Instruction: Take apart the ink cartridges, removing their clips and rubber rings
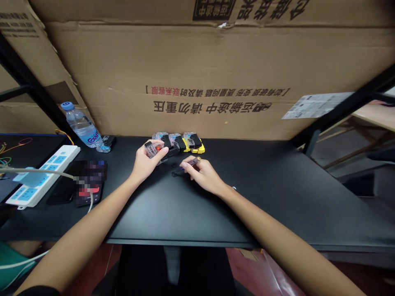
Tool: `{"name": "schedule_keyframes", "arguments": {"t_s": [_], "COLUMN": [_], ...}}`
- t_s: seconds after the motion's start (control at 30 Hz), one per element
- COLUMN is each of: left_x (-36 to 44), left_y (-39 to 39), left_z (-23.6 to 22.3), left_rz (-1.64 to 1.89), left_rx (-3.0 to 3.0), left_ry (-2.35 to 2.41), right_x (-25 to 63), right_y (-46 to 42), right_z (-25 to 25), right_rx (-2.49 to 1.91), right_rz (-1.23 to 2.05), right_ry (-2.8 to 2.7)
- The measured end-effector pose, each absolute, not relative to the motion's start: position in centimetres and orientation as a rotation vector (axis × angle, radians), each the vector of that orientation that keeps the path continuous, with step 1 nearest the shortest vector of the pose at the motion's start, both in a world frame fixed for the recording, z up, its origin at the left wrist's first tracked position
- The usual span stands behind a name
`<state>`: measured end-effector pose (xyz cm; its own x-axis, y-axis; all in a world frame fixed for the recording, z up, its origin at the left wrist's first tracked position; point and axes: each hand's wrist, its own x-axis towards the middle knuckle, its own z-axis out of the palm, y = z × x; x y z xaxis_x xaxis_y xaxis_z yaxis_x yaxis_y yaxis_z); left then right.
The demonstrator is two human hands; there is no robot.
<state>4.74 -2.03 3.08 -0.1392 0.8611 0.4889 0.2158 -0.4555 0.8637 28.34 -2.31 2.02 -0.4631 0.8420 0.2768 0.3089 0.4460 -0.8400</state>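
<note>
Near the middle of the black table, my left hand (144, 163) is closed around a small device (152, 150) with a clear and black casing and an orange-red part. The fingers cover much of it. My right hand (206, 177) grips a slim purple screwdriver (194, 161) with a gold-coloured end, its other end pointing down and left. Just beyond that end, small black ring-like pieces (174, 174) lie on the tabletop. Behind both hands sit several similar clear and black devices (177, 141), some with yellow parts (200, 148).
A cardboard sheet (191, 61) stands along the table's back edge. On the left are a tilted water bottle (82, 126), a white power strip (66, 153) with a cable, and two phones (60, 192). A small pale round item (234, 188) lies beside my right wrist.
</note>
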Motion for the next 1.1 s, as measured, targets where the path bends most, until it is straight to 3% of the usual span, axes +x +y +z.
{"name": "schedule_keyframes", "arguments": {"t_s": [0.27, 0.6, 0.93, 1.1], "left_x": [4.4, 4.3, 4.4, 4.3], "left_y": [-2.1, -1.7, -1.8, -1.8], "left_z": [2.9, 2.4, 2.5, 2.4], "left_rz": [1.578, 1.611, 1.581, 1.596], "left_rx": [1.673, 1.596, 1.610, 1.615], "left_ry": [1.251, 1.210, 1.227, 1.219], "right_x": [30.4, 29.3, 29.0, 30.4], "right_y": [-0.4, -1.0, -1.0, -0.2], "right_z": [2.6, 2.0, 1.8, 2.5], "right_rx": [-1.158, -1.045, -1.042, -1.129], "right_rz": [0.474, 0.900, 0.881, 0.668], "right_ry": [-1.932, -1.855, -1.922, -1.906]}}
